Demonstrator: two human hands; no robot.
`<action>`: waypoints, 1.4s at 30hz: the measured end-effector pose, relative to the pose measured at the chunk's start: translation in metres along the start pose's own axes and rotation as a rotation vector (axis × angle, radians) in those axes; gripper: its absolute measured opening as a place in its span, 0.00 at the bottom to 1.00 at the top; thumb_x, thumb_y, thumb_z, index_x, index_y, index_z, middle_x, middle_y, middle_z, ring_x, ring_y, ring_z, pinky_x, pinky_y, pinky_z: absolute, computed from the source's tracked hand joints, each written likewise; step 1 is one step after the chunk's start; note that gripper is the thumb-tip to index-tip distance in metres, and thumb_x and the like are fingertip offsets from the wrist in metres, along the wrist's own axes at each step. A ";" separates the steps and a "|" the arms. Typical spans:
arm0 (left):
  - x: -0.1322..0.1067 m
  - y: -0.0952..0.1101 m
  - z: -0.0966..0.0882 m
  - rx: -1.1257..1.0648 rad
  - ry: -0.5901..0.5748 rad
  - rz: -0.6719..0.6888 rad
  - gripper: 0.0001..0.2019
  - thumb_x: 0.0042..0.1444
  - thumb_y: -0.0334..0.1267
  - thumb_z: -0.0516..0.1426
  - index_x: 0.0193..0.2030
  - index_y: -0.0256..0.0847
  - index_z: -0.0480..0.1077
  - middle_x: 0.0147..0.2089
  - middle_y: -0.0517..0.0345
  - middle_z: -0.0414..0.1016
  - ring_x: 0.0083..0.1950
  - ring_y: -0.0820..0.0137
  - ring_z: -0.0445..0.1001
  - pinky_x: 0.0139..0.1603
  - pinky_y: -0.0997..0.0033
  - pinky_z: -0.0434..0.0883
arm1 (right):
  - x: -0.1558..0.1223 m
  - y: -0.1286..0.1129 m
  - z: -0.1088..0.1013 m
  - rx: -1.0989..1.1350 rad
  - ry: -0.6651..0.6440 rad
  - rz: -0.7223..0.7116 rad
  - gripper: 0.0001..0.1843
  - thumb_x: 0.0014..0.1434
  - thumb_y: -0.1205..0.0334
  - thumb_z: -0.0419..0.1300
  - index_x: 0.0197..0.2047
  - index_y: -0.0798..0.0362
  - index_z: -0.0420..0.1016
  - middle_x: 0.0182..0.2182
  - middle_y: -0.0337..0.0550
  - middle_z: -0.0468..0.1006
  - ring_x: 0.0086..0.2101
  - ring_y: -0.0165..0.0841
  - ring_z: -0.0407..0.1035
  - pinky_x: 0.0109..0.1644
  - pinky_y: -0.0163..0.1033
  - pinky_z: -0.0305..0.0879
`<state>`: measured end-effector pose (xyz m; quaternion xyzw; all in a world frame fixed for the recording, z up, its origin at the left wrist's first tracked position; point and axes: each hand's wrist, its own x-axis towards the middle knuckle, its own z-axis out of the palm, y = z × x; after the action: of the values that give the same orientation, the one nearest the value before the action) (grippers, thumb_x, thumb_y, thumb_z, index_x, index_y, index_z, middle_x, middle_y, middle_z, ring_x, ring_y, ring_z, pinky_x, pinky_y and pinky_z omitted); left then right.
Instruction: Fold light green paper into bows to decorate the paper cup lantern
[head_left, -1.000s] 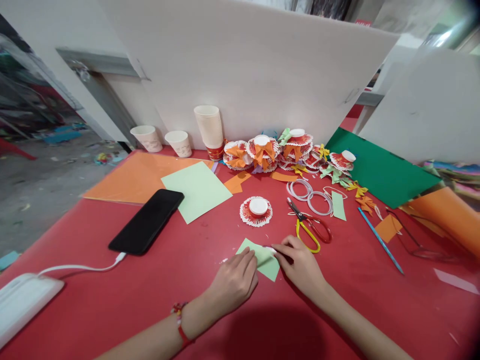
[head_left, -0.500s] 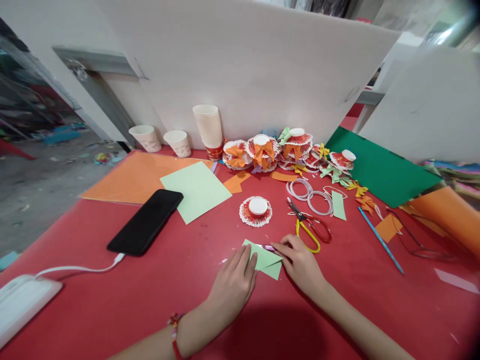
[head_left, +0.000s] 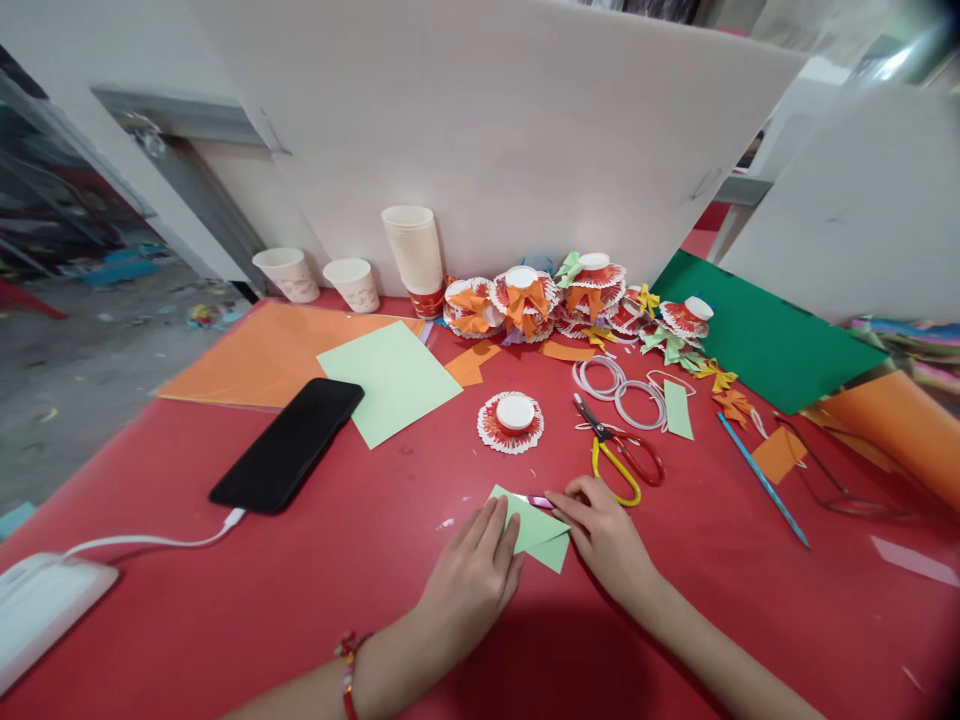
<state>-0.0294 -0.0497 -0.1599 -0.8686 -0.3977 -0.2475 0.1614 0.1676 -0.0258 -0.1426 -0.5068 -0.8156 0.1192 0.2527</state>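
A small light-green paper piece [head_left: 538, 528] lies folded on the red table [head_left: 300, 600] just in front of me. My left hand [head_left: 469, 580] lies flat, its stretched fingers pressing the paper's left part. My right hand [head_left: 604, 535] has its fingers drawn together on the paper's right edge, beside a small pink thing [head_left: 538, 500] that I cannot make out. A red-and-white paper-cup rosette [head_left: 511, 421] sits just beyond the paper. Yellow and red scissors [head_left: 619, 455] lie right of it, close to my right hand.
A black phone [head_left: 289, 443] on a white cable lies at the left, with a light-green sheet [head_left: 390, 375] and an orange sheet [head_left: 262, 352] behind. Stacked paper cups [head_left: 414, 250], several finished rosettes [head_left: 525, 300], white rings [head_left: 622, 390], a blue pencil [head_left: 761, 478] and a dark-green sheet [head_left: 757, 340] stand further back.
The green paper has been folded over into a flatter, pointed shape. My left fingers have stretched out flat on it, and both hands shifted slightly right and nearer.
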 end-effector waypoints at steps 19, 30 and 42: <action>0.004 -0.001 -0.004 -0.058 -0.001 -0.008 0.14 0.58 0.28 0.50 0.43 0.27 0.75 0.44 0.36 0.80 0.43 0.54 0.80 0.40 0.59 0.79 | 0.007 -0.007 0.006 -0.023 0.019 0.001 0.16 0.61 0.72 0.52 0.43 0.51 0.79 0.31 0.46 0.72 0.33 0.35 0.66 0.35 0.37 0.68; 0.005 0.000 -0.004 -0.035 0.023 -0.014 0.14 0.58 0.28 0.49 0.42 0.28 0.75 0.43 0.37 0.80 0.43 0.54 0.80 0.40 0.60 0.79 | 0.013 -0.011 0.009 -0.021 0.013 0.000 0.13 0.62 0.71 0.54 0.41 0.52 0.80 0.30 0.46 0.72 0.33 0.35 0.67 0.35 0.38 0.68; 0.002 0.003 -0.003 -0.083 0.003 -0.016 0.14 0.58 0.33 0.50 0.44 0.30 0.74 0.44 0.38 0.79 0.43 0.55 0.79 0.41 0.60 0.78 | 0.023 -0.008 0.009 -0.050 0.053 0.041 0.12 0.63 0.68 0.54 0.43 0.53 0.79 0.32 0.46 0.73 0.34 0.35 0.69 0.36 0.37 0.69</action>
<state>-0.0268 -0.0517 -0.1565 -0.8709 -0.3938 -0.2664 0.1241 0.1486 -0.0082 -0.1399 -0.5325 -0.8006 0.0905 0.2592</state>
